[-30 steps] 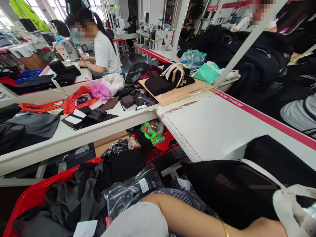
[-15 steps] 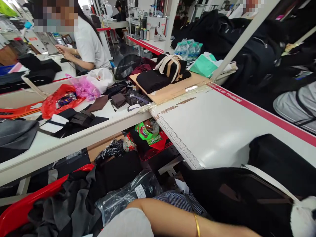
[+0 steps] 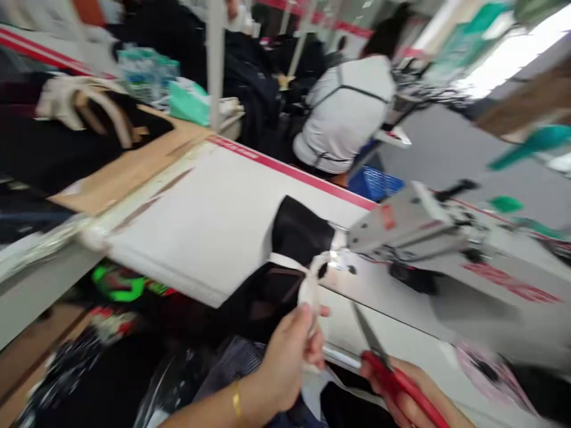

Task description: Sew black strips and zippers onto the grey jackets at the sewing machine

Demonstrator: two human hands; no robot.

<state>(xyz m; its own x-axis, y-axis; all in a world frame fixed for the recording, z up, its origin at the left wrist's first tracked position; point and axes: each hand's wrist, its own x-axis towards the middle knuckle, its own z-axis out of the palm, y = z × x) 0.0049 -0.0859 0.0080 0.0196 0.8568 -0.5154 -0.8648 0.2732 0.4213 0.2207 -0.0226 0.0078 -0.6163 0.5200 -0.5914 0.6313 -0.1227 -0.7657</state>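
Firstly, blue basket (image 3: pixel 373 183), contents unclear, beyond worktable (image 3: pixel 214 202); pinches white strip (image 3: pixel 308 291) in left hand (image 3: pixel 286 358), grips scissors (image 3: pixel 384 371) in right hand (image 3: pixel 429 389).

No text, brand or number is legible in this view. Pale lettering marks the left part of the red strip (image 3: pixel 289 172) along the far edge of the white table (image 3: pixel 178 220), and red characters run along the arm of the sewing machine (image 3: pixel 504 279), whose head bears a small red mark (image 3: pixel 387 217); all are too blurred to read.
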